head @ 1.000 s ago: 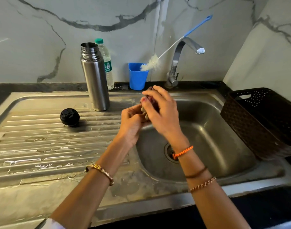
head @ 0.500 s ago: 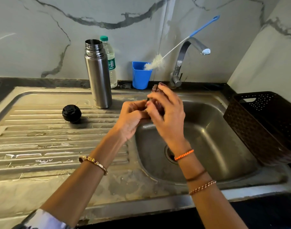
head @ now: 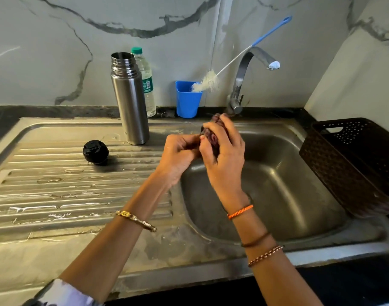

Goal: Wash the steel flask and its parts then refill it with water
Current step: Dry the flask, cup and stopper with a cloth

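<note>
The open steel flask [head: 130,102] stands upright at the back of the wet drainboard [head: 56,191]. Its black stopper [head: 95,152] lies on the ribs to the left of it. Over the left rim of the sink basin [head: 288,195], my right hand [head: 226,149] curls round a small dark maroon object [head: 211,138], which is mostly hidden by the fingers. My left hand [head: 180,151] grips the same object from the left side. What the object is cannot be told.
A tap [head: 244,80] arches over the basin, with no water running. A blue cup [head: 187,102] holds a long bottle brush [head: 207,81]. A plastic water bottle [head: 148,85] stands behind the flask. A brown basket [head: 354,160] sits at the right.
Both hands stay together on the dark object, shifting slightly over the basin's left rim. The flask and the stopper have not moved.
</note>
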